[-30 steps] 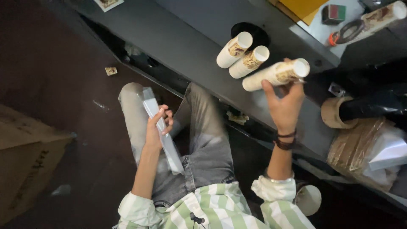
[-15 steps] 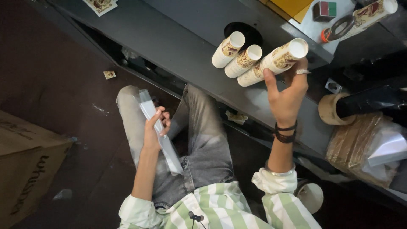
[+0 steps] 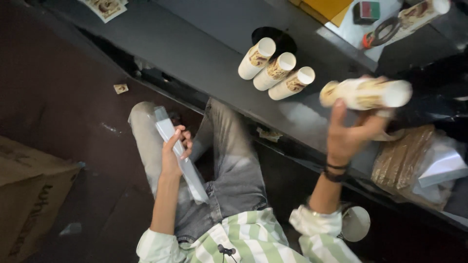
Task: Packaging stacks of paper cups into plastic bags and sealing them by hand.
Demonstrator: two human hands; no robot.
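Sitting close under the dark bench (image 3: pixel 204 53), the person rests the left hand (image 3: pixel 171 155) on the thigh, fingers (image 3: pixel 182 141) curled around a long flat grey strip (image 3: pixel 181 158) — a folded sheet or sleeve, by the look of it. It lies along the leg, probably so the lap bears its length and one hand is enough to steady it.

Farther out, the right hand (image 3: pixel 347 136) is raised just off the bench's near edge, fingers spread under and around a printed paper tube (image 3: pixel 366 94) held on its side. The tube is blurred, so the exact grip is hard to read, but it is clearly off the bench and carried by this hand alone.

On the bench, to the left of that tube, three matching tubes (image 3: pixel 276 69) lie side by side, touching, open ends facing the same way — a tidy row that keeps them from rolling. Beyond them, at the bench's far side, lie scissors (image 3: pixel 381 35) and a yellow sheet (image 3: pixel 325 8).
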